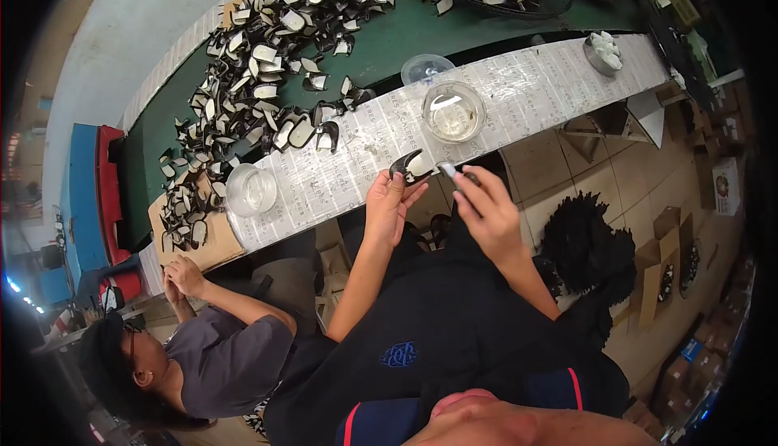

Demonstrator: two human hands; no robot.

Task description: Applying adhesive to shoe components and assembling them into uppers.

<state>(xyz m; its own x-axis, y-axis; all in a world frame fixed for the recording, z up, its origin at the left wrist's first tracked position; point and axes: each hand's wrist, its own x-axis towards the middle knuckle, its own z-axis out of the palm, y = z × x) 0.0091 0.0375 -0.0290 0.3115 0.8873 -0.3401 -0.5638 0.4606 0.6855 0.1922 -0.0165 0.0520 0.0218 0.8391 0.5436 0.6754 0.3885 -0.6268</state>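
In front of me my left hand (389, 207) holds a small black curved piece with a white face (419, 166), which looks like a shoe heel. Its fingers are closed round the dark side, and the white face points toward my other hand. Close by on the right, my right hand (490, 217) pinches a small tool with a pale tip (449, 170). The tip is beside the piece; whether they touch I cannot tell. Just beyond both hands, a round clear bowl (454, 114) with liquid in it stands on the paper-covered table edge (356, 158).
Many similar black-and-white pieces (267, 57) are heaped on the green surface (381, 49). A clear dish (425, 68), another clear bowl (251, 190) and a tin of white wads (604, 54) stand along the edge. A co-worker (219, 349) sits at left; black cloth (587, 243) lies at right.
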